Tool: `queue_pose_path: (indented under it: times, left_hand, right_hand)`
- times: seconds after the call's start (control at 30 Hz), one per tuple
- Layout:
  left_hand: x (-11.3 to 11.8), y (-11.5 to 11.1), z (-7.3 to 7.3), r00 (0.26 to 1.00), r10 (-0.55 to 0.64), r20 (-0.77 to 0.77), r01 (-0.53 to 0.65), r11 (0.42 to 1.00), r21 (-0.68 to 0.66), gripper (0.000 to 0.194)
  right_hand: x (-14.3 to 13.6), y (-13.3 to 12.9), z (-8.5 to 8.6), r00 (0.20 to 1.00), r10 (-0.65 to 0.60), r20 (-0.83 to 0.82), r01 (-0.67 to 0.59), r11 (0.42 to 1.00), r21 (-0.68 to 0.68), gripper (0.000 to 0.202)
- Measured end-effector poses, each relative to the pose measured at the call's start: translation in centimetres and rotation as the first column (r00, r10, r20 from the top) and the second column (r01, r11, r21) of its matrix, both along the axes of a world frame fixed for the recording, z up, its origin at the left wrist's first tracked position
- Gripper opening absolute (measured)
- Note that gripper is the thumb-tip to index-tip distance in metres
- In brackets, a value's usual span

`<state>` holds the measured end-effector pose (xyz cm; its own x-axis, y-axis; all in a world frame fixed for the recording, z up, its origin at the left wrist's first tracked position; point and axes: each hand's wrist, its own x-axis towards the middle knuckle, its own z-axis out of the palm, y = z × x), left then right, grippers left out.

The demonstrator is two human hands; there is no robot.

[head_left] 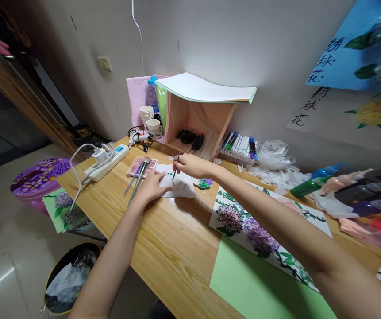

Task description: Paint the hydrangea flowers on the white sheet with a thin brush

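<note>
A small white sheet of paper [185,188] with a few dark green marks lies on the wooden table. My right hand [188,165] is closed on a thin blue brush [174,174], its tip down at the paper. My left hand [152,185] rests with fingers spread on the paper's left edge, holding nothing. Just right of the sheet sits a small palette with green and purple paint [205,183]. Beside my left hand lie a thick green-handled brush [138,179] and a thin blue one [132,179]. My right forearm passes over a painting of purple and pink flowers [259,235].
A power strip [109,163] with cables lies at the left edge. Behind stand paper cups [147,114], an open box [200,119] and markers [240,146]. Crumpled tissues [273,161] and paint bottles [313,184] are at the right; green paper [243,283] lies in front.
</note>
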<state>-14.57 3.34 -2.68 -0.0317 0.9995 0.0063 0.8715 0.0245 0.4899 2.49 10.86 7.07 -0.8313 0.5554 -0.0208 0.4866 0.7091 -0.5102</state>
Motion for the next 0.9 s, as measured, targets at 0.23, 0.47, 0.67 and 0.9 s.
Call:
queue_pose_path:
  times: [0.23, 0.47, 0.67, 0.9]
  left_hand:
    - [0.0, 0.0, -0.1, 1.000, -0.003, 0.014, 0.003, 1.000, 0.027, 0.058]
    - [-0.2, 0.1, -0.5, 0.999, -0.012, 0.031, 0.011, 0.999, 0.046, 0.054]
    - [-0.2, 0.1, -0.4, 1.000, -0.002, 0.006, 0.002, 1.000, 0.023, 0.064]
    - [-0.1, 0.3, -0.4, 0.999, 0.038, 0.007, -0.038, 0.997, 0.063, 0.063]
  right_hand:
    - [0.3, -0.1, -0.5, 0.997, -0.047, -0.060, 0.047, 0.999, 0.000, 0.029]
    - [0.0, 0.1, -1.3, 0.989, -0.097, -0.116, 0.097, 0.995, -0.003, 0.033]
    - [0.1, 0.2, -1.4, 0.985, -0.117, -0.129, 0.111, 0.992, -0.056, 0.032]
    - [5.2, -0.3, 1.4, 0.877, -0.225, -0.424, 0.114, 0.956, -0.270, 0.033]
